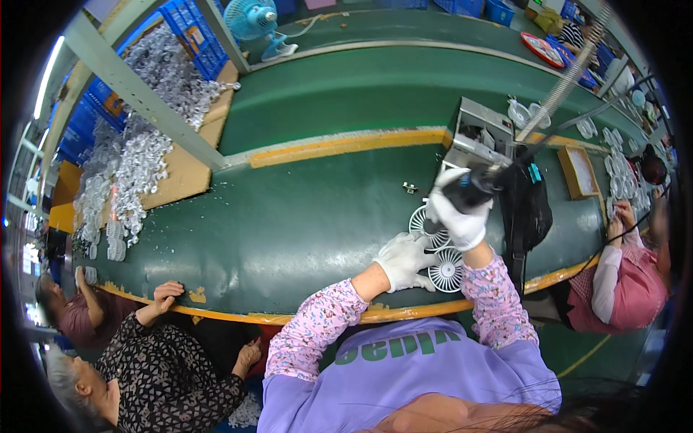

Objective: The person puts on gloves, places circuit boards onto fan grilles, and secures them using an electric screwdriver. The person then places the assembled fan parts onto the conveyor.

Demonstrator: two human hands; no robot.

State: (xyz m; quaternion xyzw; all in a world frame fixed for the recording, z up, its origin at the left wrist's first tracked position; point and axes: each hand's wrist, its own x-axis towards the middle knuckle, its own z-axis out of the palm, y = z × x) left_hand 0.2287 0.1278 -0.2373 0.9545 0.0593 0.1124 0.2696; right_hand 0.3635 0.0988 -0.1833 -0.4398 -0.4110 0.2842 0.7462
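In a white glove, my left hand (406, 261) lies against a white plastic part made of two joined spoked rounds, its fingers closed on the edge. The near spoked round (447, 271) shows whole. Above the far round (418, 219), my right hand (462, 225), also gloved, is wrapped around a black power screwdriver (467, 190). The screwdriver is blurred, and its tip is hidden behind the hand. A small metal piece (410, 188) lies on the green belt left of the screwdriver.
A metal box machine (482, 130) stands behind my right hand, with a black bag (525, 206) beside it. A coiled hose (567, 83) hangs above. Clear plastic parts (148, 159) are heaped at left, near a blue fan (253, 22). Co-workers sit on both sides.
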